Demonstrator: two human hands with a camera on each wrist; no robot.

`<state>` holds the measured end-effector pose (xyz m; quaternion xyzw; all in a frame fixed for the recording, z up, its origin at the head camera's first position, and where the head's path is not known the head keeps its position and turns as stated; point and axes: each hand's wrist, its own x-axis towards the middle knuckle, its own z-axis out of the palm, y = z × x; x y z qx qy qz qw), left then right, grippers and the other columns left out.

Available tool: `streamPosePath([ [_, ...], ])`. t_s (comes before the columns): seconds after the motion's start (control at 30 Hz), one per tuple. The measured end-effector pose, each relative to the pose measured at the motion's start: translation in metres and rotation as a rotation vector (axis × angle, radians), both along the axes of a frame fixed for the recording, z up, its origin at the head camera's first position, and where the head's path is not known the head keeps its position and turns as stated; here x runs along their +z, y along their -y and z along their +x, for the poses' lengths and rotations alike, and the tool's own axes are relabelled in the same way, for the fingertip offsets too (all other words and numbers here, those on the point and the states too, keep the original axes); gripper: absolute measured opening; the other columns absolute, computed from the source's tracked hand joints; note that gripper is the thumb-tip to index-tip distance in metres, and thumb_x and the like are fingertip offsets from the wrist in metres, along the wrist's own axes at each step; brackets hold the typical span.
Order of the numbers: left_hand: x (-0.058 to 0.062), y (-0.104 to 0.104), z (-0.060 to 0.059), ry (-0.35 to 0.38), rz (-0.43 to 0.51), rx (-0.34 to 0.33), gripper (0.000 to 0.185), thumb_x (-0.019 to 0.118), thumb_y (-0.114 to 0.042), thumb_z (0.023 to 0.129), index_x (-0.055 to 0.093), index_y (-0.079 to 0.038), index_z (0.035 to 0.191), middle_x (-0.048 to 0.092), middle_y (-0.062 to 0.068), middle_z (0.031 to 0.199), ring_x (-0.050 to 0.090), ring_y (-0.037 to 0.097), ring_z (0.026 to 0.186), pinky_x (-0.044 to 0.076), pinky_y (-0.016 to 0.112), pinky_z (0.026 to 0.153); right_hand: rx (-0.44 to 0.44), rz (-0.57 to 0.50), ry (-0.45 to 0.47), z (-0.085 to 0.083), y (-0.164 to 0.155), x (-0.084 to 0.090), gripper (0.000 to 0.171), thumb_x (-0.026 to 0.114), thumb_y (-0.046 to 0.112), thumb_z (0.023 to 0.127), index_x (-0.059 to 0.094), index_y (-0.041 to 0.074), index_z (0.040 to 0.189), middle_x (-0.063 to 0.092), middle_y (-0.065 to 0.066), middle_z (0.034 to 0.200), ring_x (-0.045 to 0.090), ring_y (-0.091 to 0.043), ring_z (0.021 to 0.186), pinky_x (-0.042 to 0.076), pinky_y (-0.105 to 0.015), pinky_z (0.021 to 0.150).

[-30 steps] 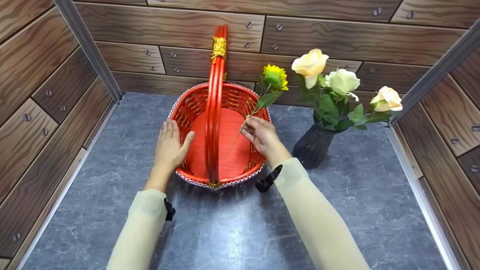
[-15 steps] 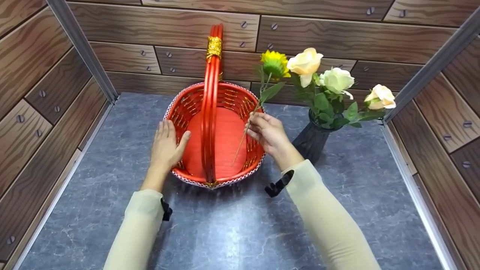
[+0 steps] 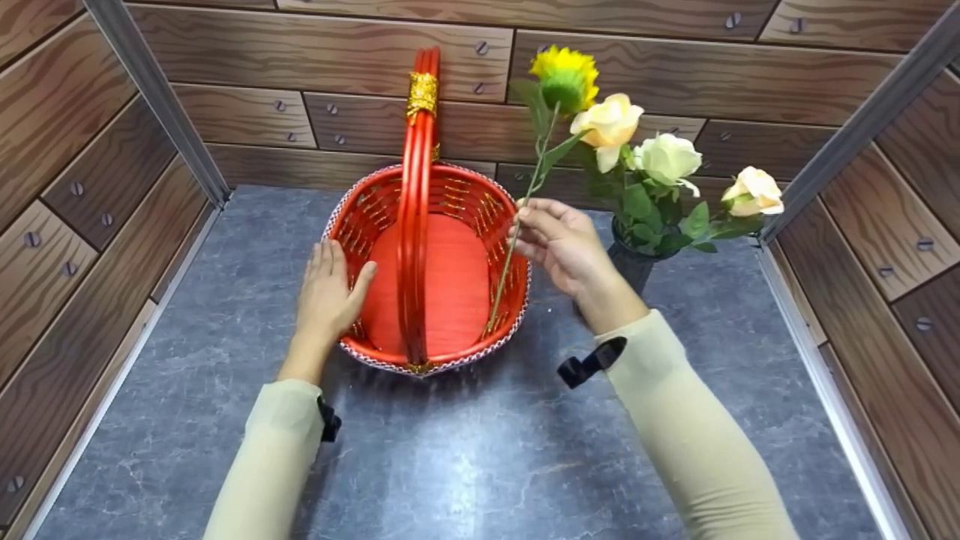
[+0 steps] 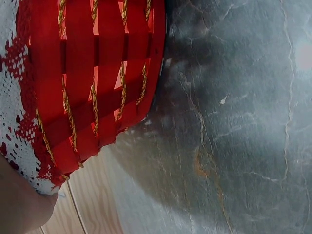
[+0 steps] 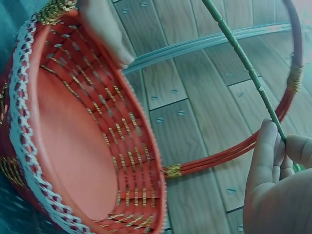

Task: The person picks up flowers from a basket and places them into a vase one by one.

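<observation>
Two hands at a red basket, one lifting an artificial sunflower.

Head view: the right hand (image 3: 564, 244) pinches the sunflower (image 3: 566, 73) by its stem above the right rim of the red woven basket (image 3: 450, 202); the stem's lower end hangs inside the basket. The left hand (image 3: 327, 291) lies flat, fingers straight, against the basket's left wall. A dark vase (image 3: 631, 262) of roses (image 3: 664, 157) stands just beside the right hand. Left wrist view: the basket wall (image 4: 97, 78) rests on the grey marble-patterned tabletop (image 4: 234, 122). Right wrist view: fingertips (image 5: 273, 146) grip the green stem (image 5: 243, 63).
</observation>
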<state>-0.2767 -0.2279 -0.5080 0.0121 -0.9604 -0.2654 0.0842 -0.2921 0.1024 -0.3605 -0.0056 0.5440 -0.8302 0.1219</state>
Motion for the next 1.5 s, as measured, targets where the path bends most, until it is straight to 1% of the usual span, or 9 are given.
streamPosePath([
  [0.17,0.000,0.000,0.001,-0.001,0.007,-0.005,0.094,0.024,-0.068,0.100,0.013,0.008,0.156,0.009,0.025,0.164,0.000,0.036,0.154,0.006,0.050,0.125,-0.012,-0.017,-0.046,0.011,-0.012,0.011,0.013,0.061,0.000,0.096,0.061,-0.002,0.109,0.070,-0.008,0.086,0.069,-0.017,0.074,0.061,-0.028,0.071],
  [0.33,0.000,-0.001,0.002,0.000,0.017,-0.005,0.092,0.027,-0.065,0.101,0.012,0.008,0.156,0.009,0.026,0.164,0.000,0.036,0.154,0.004,0.049,0.125,-0.034,-0.044,-0.066,0.023,-0.025,0.015,0.013,0.064,0.001,0.095,0.063,-0.002,0.107,0.070,-0.010,0.085,0.069,-0.018,0.075,0.062,-0.029,0.073],
  [0.47,0.000,0.000,0.002,-0.006,0.011,-0.010,0.093,0.026,-0.066,0.101,0.012,0.008,0.155,0.009,0.027,0.163,0.001,0.038,0.153,0.005,0.051,0.125,-0.073,-0.063,-0.078,0.029,-0.039,0.017,0.010,0.065,0.000,0.094,0.065,0.001,0.103,0.070,-0.010,0.086,0.069,-0.019,0.074,0.062,-0.030,0.073],
  [0.63,0.000,0.002,0.002,-0.019,-0.002,-0.006,0.093,0.025,-0.066,0.101,0.014,0.009,0.155,0.011,0.027,0.163,0.003,0.038,0.153,0.006,0.050,0.125,-0.117,-0.082,-0.104,0.033,-0.058,0.021,0.007,0.063,-0.001,0.095,0.066,0.003,0.099,0.070,-0.008,0.085,0.068,-0.017,0.074,0.061,-0.029,0.073],
  [0.93,0.000,0.000,0.003,0.000,0.000,-0.014,0.096,0.021,-0.069,0.100,0.010,0.008,0.156,0.005,0.026,0.164,-0.001,0.038,0.153,0.005,0.051,0.125,-0.199,-0.127,-0.129,0.036,-0.094,0.024,0.006,0.062,-0.003,0.095,0.066,0.002,0.097,0.069,-0.009,0.082,0.069,-0.018,0.071,0.061,-0.028,0.070],
  [1.13,0.000,0.000,0.003,0.003,0.005,-0.015,0.096,0.021,-0.069,0.100,0.010,0.008,0.156,0.005,0.026,0.164,-0.002,0.037,0.153,0.002,0.050,0.125,-0.248,-0.191,-0.118,0.031,-0.120,0.029,0.006,0.066,-0.004,0.092,0.064,-0.002,0.097,0.070,-0.013,0.083,0.070,-0.021,0.072,0.061,-0.029,0.069],
  [1.27,-0.001,0.000,0.003,-0.001,0.007,-0.016,0.096,0.021,-0.069,0.100,0.011,0.008,0.156,0.005,0.026,0.164,-0.001,0.038,0.153,0.004,0.051,0.125,-0.319,-0.222,-0.098,0.022,-0.137,0.034,0.010,0.068,-0.007,0.089,0.063,-0.004,0.098,0.070,-0.015,0.083,0.070,-0.023,0.072,0.062,-0.030,0.068],
  [1.37,0.000,0.000,0.003,-0.003,0.010,-0.015,0.096,0.022,-0.069,0.100,0.010,0.008,0.156,0.005,0.026,0.164,-0.001,0.038,0.153,0.003,0.051,0.125,-0.393,-0.218,-0.084,0.013,-0.148,0.037,0.011,0.069,-0.008,0.088,0.062,-0.004,0.097,0.070,-0.016,0.081,0.071,-0.023,0.070,0.062,-0.030,0.065],
  [1.5,0.000,0.000,0.004,-0.009,0.007,-0.016,0.095,0.022,-0.068,0.100,0.012,0.009,0.155,0.006,0.027,0.163,0.000,0.038,0.153,0.004,0.051,0.125,-0.488,-0.166,-0.093,0.002,-0.159,0.040,0.010,0.068,-0.008,0.089,0.063,-0.004,0.096,0.070,-0.015,0.078,0.070,-0.022,0.066,0.061,-0.027,0.060],
])
